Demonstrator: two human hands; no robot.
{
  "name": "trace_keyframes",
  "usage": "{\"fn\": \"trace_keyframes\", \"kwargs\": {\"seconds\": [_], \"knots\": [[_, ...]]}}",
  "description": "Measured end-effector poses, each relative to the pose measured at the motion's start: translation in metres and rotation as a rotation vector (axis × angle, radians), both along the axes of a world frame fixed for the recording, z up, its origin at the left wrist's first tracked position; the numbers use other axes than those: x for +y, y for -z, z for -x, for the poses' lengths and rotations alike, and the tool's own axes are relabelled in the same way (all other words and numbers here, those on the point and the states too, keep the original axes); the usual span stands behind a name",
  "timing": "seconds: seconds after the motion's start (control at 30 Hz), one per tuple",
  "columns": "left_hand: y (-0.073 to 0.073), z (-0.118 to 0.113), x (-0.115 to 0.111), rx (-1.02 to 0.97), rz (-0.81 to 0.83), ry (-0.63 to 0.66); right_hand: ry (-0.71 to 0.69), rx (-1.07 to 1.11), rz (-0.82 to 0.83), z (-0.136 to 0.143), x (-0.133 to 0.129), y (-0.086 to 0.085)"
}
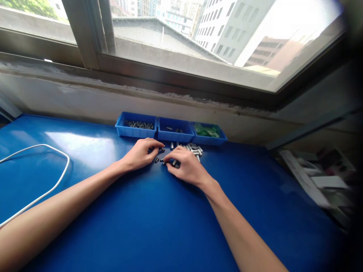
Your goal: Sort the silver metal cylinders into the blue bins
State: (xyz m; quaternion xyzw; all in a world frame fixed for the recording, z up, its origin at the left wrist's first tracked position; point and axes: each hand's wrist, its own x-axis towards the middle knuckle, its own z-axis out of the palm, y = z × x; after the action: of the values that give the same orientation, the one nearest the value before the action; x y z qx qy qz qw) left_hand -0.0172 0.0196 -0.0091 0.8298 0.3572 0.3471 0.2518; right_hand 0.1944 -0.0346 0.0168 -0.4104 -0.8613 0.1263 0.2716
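My left hand [141,154] is closed in a pinch above the blue table, a small dark metal part [162,150] at its fingertips. Across from it, my right hand [188,165] also has thumb and forefinger brought together, at a tiny metal piece [162,160]. Another small dark part [157,159] lies on the table between the hands. Just behind the right hand is a loose pile of short silvery metal pieces [196,151], partly hidden by that hand. The exact kind of these parts is too small to make out.
Three blue bins stand along the wall: the left bin [133,132] holds many small metal parts, the middle bin [176,136] a few pieces, the right bin [211,141] green plastic bags. A white cable [68,160] curves across the left side of the blue table [147,226].
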Motion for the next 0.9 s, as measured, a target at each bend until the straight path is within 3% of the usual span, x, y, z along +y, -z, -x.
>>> {"fn": "trace_keyframes", "kwargs": {"seconds": [0.3, 0.43, 0.53, 0.7, 0.9], "knots": [[-0.004, 0.001, 0.001, -0.070, 0.065, -0.027, 0.144, 0.148, -0.030, 0.003, 0.002, 0.009], [-0.005, 0.001, 0.001, -0.083, 0.081, -0.027, 0.257, 0.279, 0.043, 0.004, 0.003, 0.011], [-0.007, 0.001, -0.001, -0.105, 0.092, 0.003, 0.352, 0.508, 0.168, 0.005, 0.006, 0.013], [-0.013, 0.001, -0.006, -0.214, 0.106, 0.090, 0.360, 0.859, 0.361, 0.003, 0.010, 0.013], [-0.014, -0.001, -0.013, -0.385, 0.210, 0.156, 0.313, 0.842, 0.320, 0.008, 0.006, 0.011]]}}
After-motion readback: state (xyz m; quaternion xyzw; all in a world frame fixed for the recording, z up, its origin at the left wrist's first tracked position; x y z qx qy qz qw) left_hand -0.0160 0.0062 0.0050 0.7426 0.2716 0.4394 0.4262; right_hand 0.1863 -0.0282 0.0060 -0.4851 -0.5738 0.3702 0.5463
